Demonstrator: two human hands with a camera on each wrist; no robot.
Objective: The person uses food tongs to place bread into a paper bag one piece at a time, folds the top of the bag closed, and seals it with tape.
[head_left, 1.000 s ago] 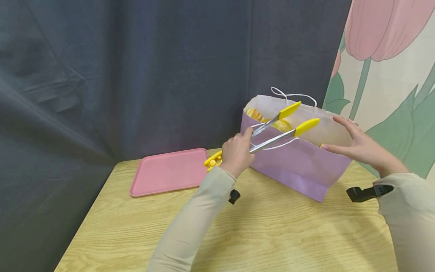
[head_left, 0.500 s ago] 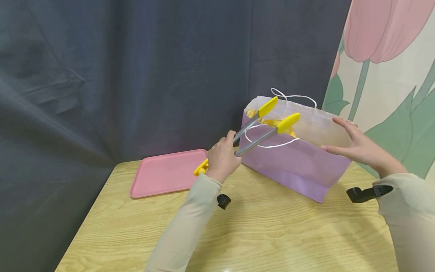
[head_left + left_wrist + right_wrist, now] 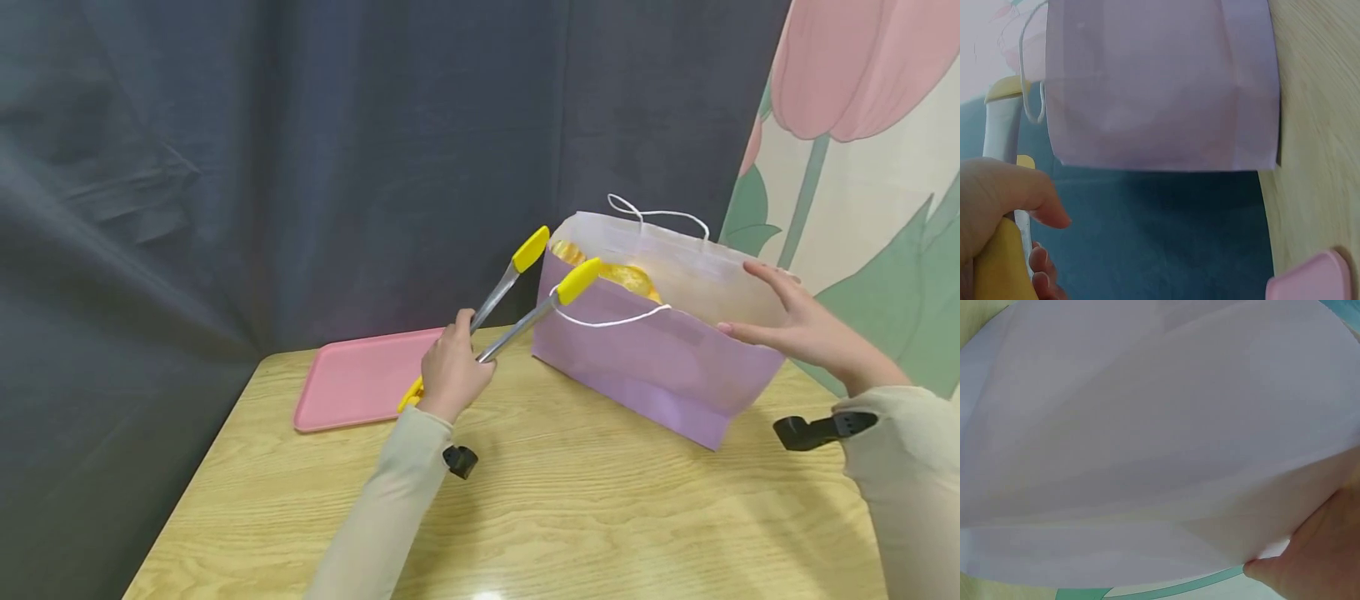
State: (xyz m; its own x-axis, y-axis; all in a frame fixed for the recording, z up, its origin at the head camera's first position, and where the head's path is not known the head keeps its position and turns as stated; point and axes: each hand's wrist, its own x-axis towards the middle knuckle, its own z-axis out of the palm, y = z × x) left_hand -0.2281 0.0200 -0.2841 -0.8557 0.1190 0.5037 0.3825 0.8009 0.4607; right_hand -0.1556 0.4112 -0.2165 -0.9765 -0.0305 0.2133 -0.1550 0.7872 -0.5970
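My left hand [image 3: 453,367] grips a pair of tongs [image 3: 517,332] with metal arms and yellow tips. The tips [image 3: 577,282] are spread apart with nothing between them, left of and just in front of a lilac paper bag [image 3: 637,358]. In the left wrist view the thumb lies along the tongs' yellow handle [image 3: 1004,262]. My right hand [image 3: 810,333] rests at the bag's right end, thumb and index finger spread across its mouth. Inside the bag show a yellow bread-like item [image 3: 632,280] and a striped yellowish one [image 3: 567,252]; their lower parts are hidden.
A pink tray [image 3: 360,379] lies at the back left of the wooden table [image 3: 570,517]. White cord handles [image 3: 678,214] stand up from the bag's back rim and hang at its front. Dark curtain [image 3: 420,167] hangs behind; a tulip-patterned wall is at right.
My left hand has drawn the tongs leftward and down, away from the bag's mouth toward the tray. The right hand has stayed at the bag.
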